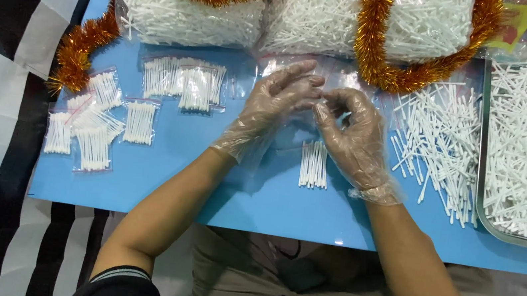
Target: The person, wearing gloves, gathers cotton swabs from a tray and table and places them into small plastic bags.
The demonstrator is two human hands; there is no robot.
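While both gloved hands meet over the middle of the blue board (159,182), the left hand (274,102) and right hand (351,135) pinch what looks like a clear little bag (294,115) between their fingertips, probably to keep its mouth open. A small bundle of white sticks (314,164) lies right under them, handy. Filled bags (181,81) sit toward the left edge, out of the way; loose sticks (434,145) and a metal tray (480,215) stay by the right edge.
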